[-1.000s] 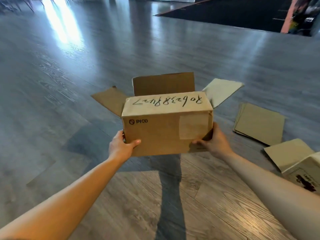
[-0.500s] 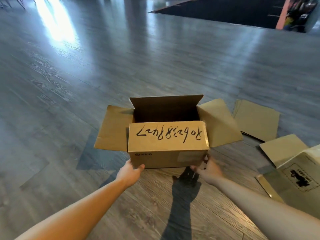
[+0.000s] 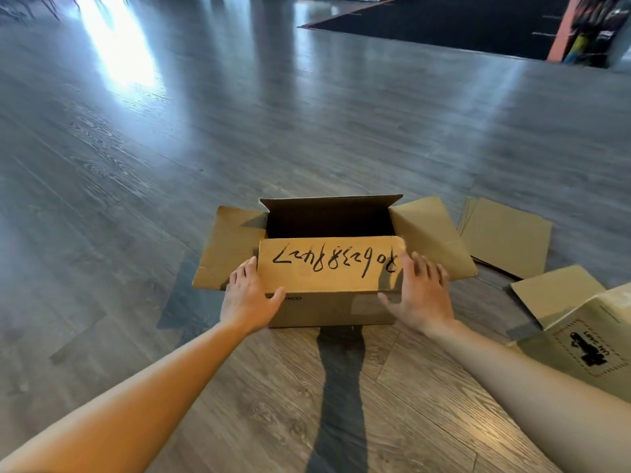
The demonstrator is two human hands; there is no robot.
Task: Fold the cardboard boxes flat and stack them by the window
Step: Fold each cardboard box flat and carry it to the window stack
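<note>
- Cardboard box sits on the wood floor, low centre of view, top open, dark interior visible.
- Near flap folded over the opening toward the camera, lying roughly level; black handwritten marker text on it, upside down from this view.
- Far flap stands up at the back edge.
- Left side flap splayed outward and down; right side flap splayed outward too.
- Box front wall shows a small printed logo, partly covered by the left thumb, and a pale tape patch.
- Left hand at the near flap's left end, fingers fairly straight along the flap's edge, thumb across the front upper corner; touching, not a tight grip.
- Right hand at the near flap's right end, fingers spread and straight; thumb reaches toward the flap's front right corner. Whether the palm touches the box can't be told.
- Both forearms bare, reaching in from the bottom corners.
- Flattened cardboard stack lies on the floor just right of the box, near the right side flap.
- Second box at right edge, flap open, black printed stamp on its side, partly cut off.
- Dark mat far back right; bright glare on floor far left.
</note>
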